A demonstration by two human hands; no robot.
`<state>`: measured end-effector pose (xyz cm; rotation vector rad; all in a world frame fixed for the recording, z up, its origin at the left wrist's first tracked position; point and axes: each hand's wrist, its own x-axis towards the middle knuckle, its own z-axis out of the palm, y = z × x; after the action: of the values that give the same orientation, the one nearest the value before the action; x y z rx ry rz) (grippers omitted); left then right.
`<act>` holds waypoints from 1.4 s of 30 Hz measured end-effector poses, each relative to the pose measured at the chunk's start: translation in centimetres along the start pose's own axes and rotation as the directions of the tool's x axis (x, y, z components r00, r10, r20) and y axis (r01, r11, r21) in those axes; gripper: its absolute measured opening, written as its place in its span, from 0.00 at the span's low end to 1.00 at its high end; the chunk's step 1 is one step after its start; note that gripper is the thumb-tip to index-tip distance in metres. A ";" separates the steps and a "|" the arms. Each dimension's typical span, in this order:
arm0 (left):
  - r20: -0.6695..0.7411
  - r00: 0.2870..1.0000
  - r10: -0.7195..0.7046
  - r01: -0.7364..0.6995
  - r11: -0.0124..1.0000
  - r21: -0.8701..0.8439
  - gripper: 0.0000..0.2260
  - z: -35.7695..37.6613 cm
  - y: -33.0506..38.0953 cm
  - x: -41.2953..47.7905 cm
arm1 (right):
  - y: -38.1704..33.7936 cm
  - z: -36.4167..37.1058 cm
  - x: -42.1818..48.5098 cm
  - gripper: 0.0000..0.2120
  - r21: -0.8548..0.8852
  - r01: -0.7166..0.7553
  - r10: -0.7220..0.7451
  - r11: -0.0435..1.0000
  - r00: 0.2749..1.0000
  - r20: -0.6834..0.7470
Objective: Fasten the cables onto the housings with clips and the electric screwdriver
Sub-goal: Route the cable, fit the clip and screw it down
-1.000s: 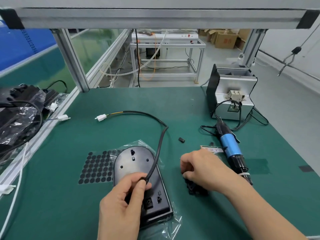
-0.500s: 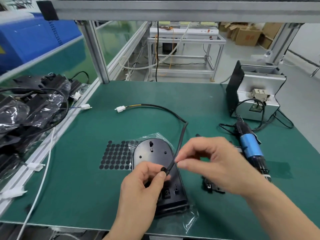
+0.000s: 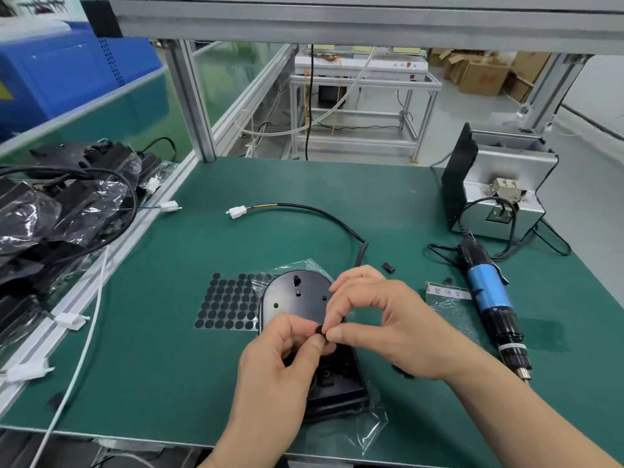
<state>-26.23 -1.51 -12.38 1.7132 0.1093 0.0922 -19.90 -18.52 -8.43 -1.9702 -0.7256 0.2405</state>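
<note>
Left hand: here we go. Our left hand (image 3: 280, 363) is curled, thumb and forefinger pinching the cable (image 3: 324, 214) right above the housing (image 3: 293, 302).
Right hand: our right hand (image 3: 388, 329) meets it tip to tip, thumb and forefinger nipping a tiny black clip (image 3: 319, 330). The other fingers arch loosely.
Cable look: it is black and sleeved, with a kink at the bend. Thin coloured wires run into a white connector (image 3: 236, 211) lying out on the green table (image 3: 169, 332). The near stretch is hidden behind our right hand.
Housing look: a dark, matt shell with a rounded top. It lies flat in a clear plastic bag (image 3: 368, 430), with small holes and bosses showing.
Risk one: that clip is tiny and our grip is fingertip only, so we reckon a slip would flick it onto the table.
Risk two: the springy cable could twist the clip off its boss before a screw goes in.
Risk three: the slick bag may let the housing skate under pressure.
Tool: the electric screwdriver (image 3: 488, 297) lies untouched, off to our right.
</note>
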 end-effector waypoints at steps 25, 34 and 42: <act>0.005 0.999 0.046 -0.047 0.997 0.053 0.14 -0.1 0.0 -0.1 | 1.5 1.3 -0.5 0.01 0.060 0.040 -0.032 0.997 0.991 -0.128; -0.005 1.000 0.016 -0.016 1.000 0.009 0.14 0.0 -0.3 0.0 | 1.7 1.3 -0.6 0.03 0.167 0.035 -0.013 0.985 0.992 -0.129; 0.017 0.999 0.032 -0.032 0.999 0.005 0.13 -0.1 -0.5 0.0 | 1.8 1.3 -0.6 0.05 0.223 0.054 -0.020 0.973 0.988 -0.153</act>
<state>-26.21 -1.34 -12.87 1.7206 0.0697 0.1012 -20.27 -18.51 -10.67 -1.7357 -0.6092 0.1439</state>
